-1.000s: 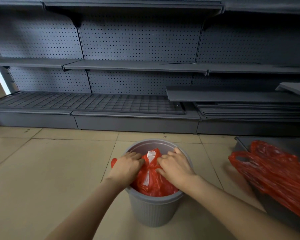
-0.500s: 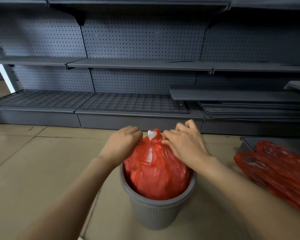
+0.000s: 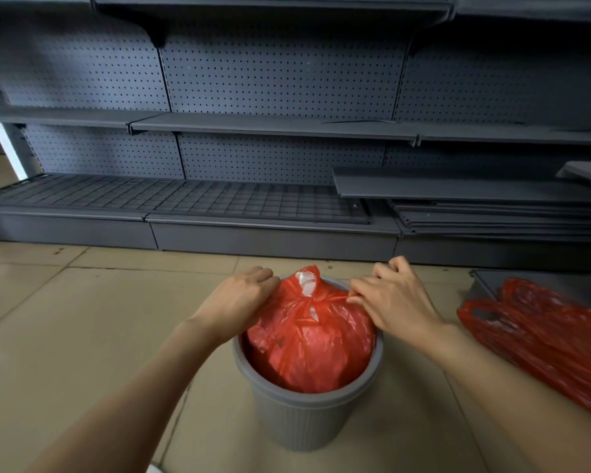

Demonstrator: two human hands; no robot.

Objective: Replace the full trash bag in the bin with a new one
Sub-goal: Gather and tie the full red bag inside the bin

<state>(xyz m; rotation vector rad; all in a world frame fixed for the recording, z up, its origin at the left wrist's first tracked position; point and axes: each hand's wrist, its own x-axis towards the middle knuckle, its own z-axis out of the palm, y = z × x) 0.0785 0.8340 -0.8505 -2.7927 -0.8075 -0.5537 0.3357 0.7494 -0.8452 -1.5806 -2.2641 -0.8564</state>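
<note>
Left hand (image 3: pixel 238 302): I find it at the left side of the full red trash bag (image 3: pixel 311 349), fingers curled over and gripping a fold of the red plastic near the tied top. Right hand (image 3: pixel 391 302): I note it on the opposite side, with thumb and forefinger pinching a thin twisted strand of the same bag just beside the knot; the remaining fingers are bent above it. Both forearms reach in from the lower edge of my view.

The bag sits in the grey ribbed bin (image 3: pixel 302 425), and I see its rounded bulk standing above the rim, filling the opening. The neck is gathered into a knot (image 3: pixel 309 295) between the two hands, with a scrap of white showing through at that point. Whether the bottom of the bag rests on the floor of the bin I cannot tell.

The bin stands upright on the beige tiled floor (image 3: pixel 65 336). To its right, well apart from it, I observe a loose red bag (image 3: pixel 539 339) lying flat and crumpled, one handle loop visible, partly over a dark grey panel (image 3: pixel 539 278). Behind everything runs grey pegboard shelving (image 3: pixel 270 124), with a wire-grid base shelf (image 3: pixel 171 199) at the left and flat shelf boards (image 3: pixel 492 213) stacked at the right.
</note>
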